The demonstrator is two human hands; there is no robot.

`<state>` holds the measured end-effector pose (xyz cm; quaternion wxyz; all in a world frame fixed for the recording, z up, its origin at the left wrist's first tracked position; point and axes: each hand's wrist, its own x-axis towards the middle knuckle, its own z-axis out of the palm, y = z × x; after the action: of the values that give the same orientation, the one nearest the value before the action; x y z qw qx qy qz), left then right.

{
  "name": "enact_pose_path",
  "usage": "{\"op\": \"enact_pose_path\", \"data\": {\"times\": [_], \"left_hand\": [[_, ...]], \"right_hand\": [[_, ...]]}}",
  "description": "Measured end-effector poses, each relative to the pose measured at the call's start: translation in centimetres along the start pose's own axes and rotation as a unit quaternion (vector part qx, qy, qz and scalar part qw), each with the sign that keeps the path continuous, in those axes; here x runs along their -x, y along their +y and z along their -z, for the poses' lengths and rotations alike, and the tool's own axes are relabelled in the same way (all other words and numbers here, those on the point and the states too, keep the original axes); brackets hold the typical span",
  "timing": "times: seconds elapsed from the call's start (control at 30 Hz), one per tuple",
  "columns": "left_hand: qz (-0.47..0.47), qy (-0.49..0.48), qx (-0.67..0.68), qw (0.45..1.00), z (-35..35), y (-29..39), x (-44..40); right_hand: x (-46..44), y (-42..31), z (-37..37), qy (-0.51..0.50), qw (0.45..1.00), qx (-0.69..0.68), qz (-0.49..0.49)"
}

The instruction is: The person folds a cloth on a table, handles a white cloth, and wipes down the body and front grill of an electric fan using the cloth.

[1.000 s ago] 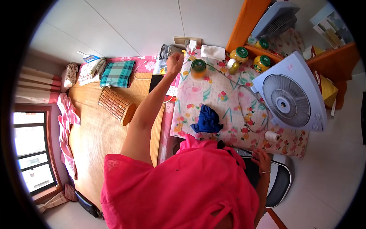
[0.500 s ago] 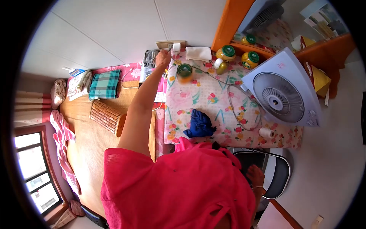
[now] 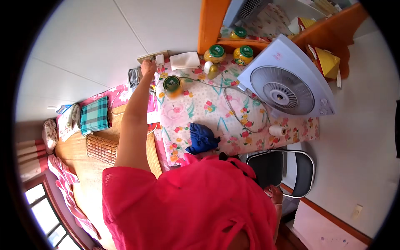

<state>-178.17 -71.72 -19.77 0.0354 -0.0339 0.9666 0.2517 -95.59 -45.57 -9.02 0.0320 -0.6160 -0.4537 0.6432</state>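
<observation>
My left hand [image 3: 148, 67] reaches to the wall socket strip [image 3: 143, 57], fingers closed. A grey power cord [image 3: 193, 79] runs from the box fan [image 3: 283, 89] toward this hand; the plug itself is hidden by the fingers. A white adapter [image 3: 160, 59] sits in the strip just right of the hand. Close by stands a jar with a green lid [image 3: 171, 83] and orange contents. My right hand [image 3: 273, 194] hangs low beside the black folding chair [image 3: 266, 168]; its fingers are too small and blurred to read.
On the flowered tablecloth [image 3: 179, 131] lie a blue cloth [image 3: 202, 138], a thread spool [image 3: 277, 130] and a folded white cloth [image 3: 184, 61]. Two yellow jars [image 3: 214, 54] stand before the mirror [image 3: 258, 21]. Left, a mat-covered bed [image 3: 75, 146] holds a wicker pillow [image 3: 101, 148].
The view has shifted and turned, so the table and socket appear further left. My left hand stays at the socket strip. My right hand still hangs by the chair.
</observation>
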Motion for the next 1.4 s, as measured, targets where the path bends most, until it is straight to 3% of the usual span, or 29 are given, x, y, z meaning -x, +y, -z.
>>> {"op": "enact_pose_path", "data": {"times": [0.13,0.17,0.3,0.37,0.47,0.7,0.93,1.27,1.4], "left_hand": [[-0.122,-0.013,-0.08,0.989,-3.2,-4.1,-5.0],[-0.149,0.029,-0.086,0.985,-4.6,-5.4,-6.5],[-0.227,0.049,-0.117,0.965,-4.1,-5.6,-7.7],[-0.155,0.015,-0.115,0.981,-2.7,-4.0,-6.6],[-0.138,-0.023,-0.062,0.988,-1.9,-3.6,-6.4],[-0.147,0.019,-0.124,0.981,-2.0,-3.7,-5.4],[-0.094,-0.023,-0.097,0.991,-1.2,-3.5,-3.6],[-0.128,-0.057,-0.112,0.984,-2.4,-4.6,-4.3],[-0.141,-0.041,-0.086,0.986,-3.1,-5.6,-5.2]], "right_hand": [[0.1,1.1,0.2,0.014,1.0,-0.014,-0.006],[0.8,0.6,-0.3,0.025,1.0,-0.006,-0.007],[1.8,-0.9,-1.5,0.04,0.999,0.008,-0.017],[1.7,-0.1,-1.1,0.015,1.0,-0.014,-0.004],[2.2,0.0,-1.8,0.009,1.0,-0.02,0.006],[2.2,0.2,-2.8,0.026,0.999,-0.017,0.01],[2.0,-0.1,-2.4,0.002,1.0,-0.018,0.009],[-0.4,-2.9,-3.8,0.01,0.999,0.038,0.028],[-3.9,-5.2,-5.0,0.029,0.982,0.123,0.142]]}}
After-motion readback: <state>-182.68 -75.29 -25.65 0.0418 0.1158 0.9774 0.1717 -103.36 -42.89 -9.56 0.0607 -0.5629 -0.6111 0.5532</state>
